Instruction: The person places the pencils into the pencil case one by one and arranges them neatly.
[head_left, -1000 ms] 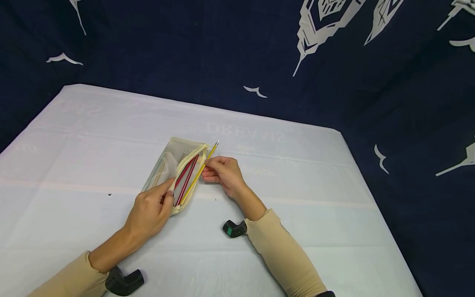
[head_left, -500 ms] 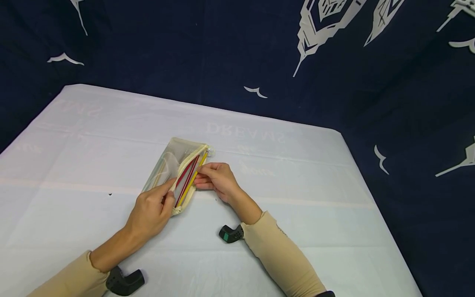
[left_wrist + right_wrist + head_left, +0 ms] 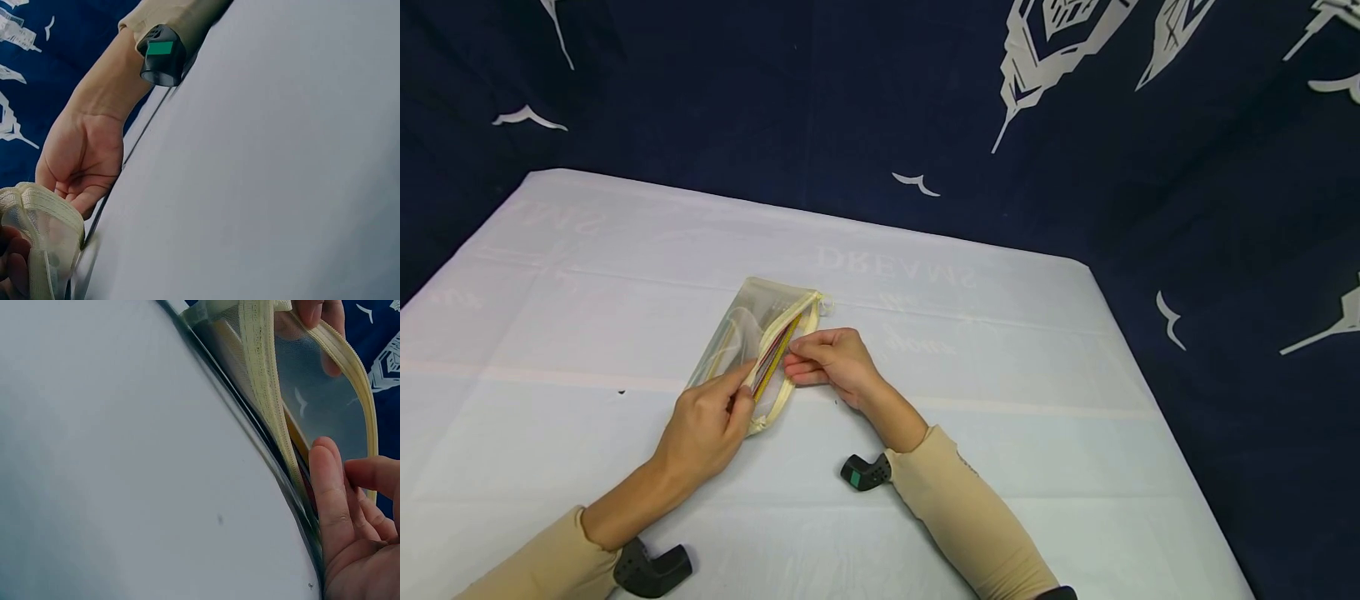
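A see-through mesh pencil case with a cream zip lies unzipped at the table's middle. My left hand pinches the zip edge on its near left side. A yellow pencil lies inside, along the opening, with dark red pencils mostly hidden beside it. My right hand is at the right edge of the opening, fingertips right beside the yellow pencil. In the right wrist view, the right fingers reach fairly straight into the mouth, a small gap between them and the thumb.
The white-covered table spreads around the case. A small dark speck lies left of it. Black wrist devices stick out from both sleeves. A dark blue patterned cloth hangs behind the table.
The yellow pencil has gone down from sticking out past the zip's far end to lying inside the case, then shifted left onto the red pencils. My right hand has followed, leftward and slightly nearer.
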### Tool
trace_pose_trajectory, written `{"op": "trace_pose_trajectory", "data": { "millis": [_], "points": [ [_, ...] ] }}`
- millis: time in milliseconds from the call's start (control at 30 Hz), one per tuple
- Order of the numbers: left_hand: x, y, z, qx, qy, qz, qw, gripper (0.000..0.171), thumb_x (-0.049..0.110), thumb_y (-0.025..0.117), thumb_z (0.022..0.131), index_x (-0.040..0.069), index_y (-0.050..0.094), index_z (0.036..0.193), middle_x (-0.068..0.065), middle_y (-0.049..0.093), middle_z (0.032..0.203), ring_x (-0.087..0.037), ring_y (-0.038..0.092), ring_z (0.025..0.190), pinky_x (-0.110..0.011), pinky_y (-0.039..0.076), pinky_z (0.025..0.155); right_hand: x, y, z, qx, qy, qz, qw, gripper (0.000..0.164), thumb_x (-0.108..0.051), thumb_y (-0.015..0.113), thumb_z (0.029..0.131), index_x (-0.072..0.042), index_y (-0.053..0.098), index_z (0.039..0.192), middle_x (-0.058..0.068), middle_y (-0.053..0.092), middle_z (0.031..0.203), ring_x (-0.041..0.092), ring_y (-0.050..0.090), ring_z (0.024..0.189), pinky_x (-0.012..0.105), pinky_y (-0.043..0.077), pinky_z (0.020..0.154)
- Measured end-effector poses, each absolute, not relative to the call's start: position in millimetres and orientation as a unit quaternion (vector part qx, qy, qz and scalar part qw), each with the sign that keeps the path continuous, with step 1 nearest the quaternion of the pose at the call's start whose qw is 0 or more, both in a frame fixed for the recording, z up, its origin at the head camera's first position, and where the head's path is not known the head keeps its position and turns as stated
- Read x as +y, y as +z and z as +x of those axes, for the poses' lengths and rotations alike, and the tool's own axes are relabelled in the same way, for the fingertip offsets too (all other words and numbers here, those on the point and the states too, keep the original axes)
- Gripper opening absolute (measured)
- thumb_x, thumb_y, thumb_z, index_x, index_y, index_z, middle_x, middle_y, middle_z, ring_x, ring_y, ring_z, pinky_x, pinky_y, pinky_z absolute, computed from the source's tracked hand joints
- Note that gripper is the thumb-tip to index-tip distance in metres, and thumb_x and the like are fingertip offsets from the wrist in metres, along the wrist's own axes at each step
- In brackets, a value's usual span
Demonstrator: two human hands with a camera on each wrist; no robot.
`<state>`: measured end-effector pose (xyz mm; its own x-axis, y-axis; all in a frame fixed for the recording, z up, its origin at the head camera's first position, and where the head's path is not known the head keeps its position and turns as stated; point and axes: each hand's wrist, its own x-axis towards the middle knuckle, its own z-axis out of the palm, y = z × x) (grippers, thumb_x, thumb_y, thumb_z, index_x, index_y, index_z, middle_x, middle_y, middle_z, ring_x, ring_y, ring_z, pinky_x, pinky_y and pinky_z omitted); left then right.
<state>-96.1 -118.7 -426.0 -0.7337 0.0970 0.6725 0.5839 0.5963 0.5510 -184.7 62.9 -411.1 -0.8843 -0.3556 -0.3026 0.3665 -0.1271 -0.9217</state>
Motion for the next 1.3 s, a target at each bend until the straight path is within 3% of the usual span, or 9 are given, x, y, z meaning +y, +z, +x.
{"op": "trace_pose_trajectory", "data": {
  "millis": [367,700,867,1000,1100,1300],
  "points": [
    [-119.4,-425.2,-93.9,-0.843,-0.403,-0.193,0.299,0.034,-0.006,0.054,0.082,-0.012,0.068,0.113,-0.019,0.072,0.092,-0.02,0.064,0.069,-0.037,0.051,0.055,59.2,-412.4,-185.4,0.611,-0.757,0.009,0.231,0.011,0.005,0.057,0.093,0.013,0.065,0.096,0.009,0.068,0.067,0.014,0.068,0.057,0.027,0.056,0.056],
    [-119.7,-427.2,-94.5,-0.846,-0.402,-0.191,0.294,0.033,-0.007,0.056,0.082,-0.011,0.068,0.112,-0.017,0.071,0.086,-0.017,0.06,0.064,-0.032,0.049,0.053,69.1,-405.2,-192.0,0.648,-0.732,-0.003,0.211,0.016,0.003,0.059,0.092,0.017,0.063,0.098,0.007,0.067,0.065,0.013,0.066,0.054,0.025,0.055,0.053],
    [-115.6,-428.2,-96.8,-0.846,-0.416,-0.2,0.268,0.033,-0.007,0.057,0.08,-0.013,0.068,0.111,-0.003,0.063,0.068,-0.005,0.048,0.054,-0.02,0.041,0.047,89.9,-398.3,-193.7,0.661,-0.728,0.015,0.18,0.017,0.004,0.058,0.091,0.019,0.062,0.099,0.008,0.067,0.064,0.013,0.066,0.053,0.026,0.055,0.052],
    [-114.2,-428.0,-98.8,-0.847,-0.414,-0.208,0.261,0.034,-0.006,0.057,0.079,-0.013,0.068,0.11,0.008,0.05,0.062,0.001,0.041,0.052,-0.017,0.038,0.046,107.3,-395.5,-193.9,0.673,-0.72,0.029,0.168,0.021,0.003,0.059,0.09,0.02,0.061,0.102,0.008,0.067,0.064,0.014,0.066,0.053,0.028,0.055,0.053],
    [-116.3,-428.1,-97.6,-0.855,-0.397,-0.212,0.257,0.033,-0.004,0.058,0.079,-0.012,0.069,0.109,0.011,0.044,0.061,0.001,0.036,0.051,-0.019,0.035,0.046,118.0,-394.0,-192.7,0.686,-0.71,0.022,0.159,0.026,0.0,0.06,0.09,0.021,0.06,0.107,0.009,0.068,0.069,0.015,0.067,0.055,0.029,0.056,0.056],
    [-117.6,-425.5,-94.1,-0.877,-0.352,-0.214,0.246,0.033,0.008,0.066,0.079,-0.006,0.071,0.108,0.008,0.044,0.066,-0.001,0.033,0.052,-0.021,0.034,0.045,139.3,-382.0,-177.7,0.766,-0.63,-0.053,0.117,0.028,-0.005,0.062,0.093,0.015,0.062,0.112,0.024,0.071,0.096,0.024,0.071,0.072,0.036,0.058,0.066]
  ]
}}
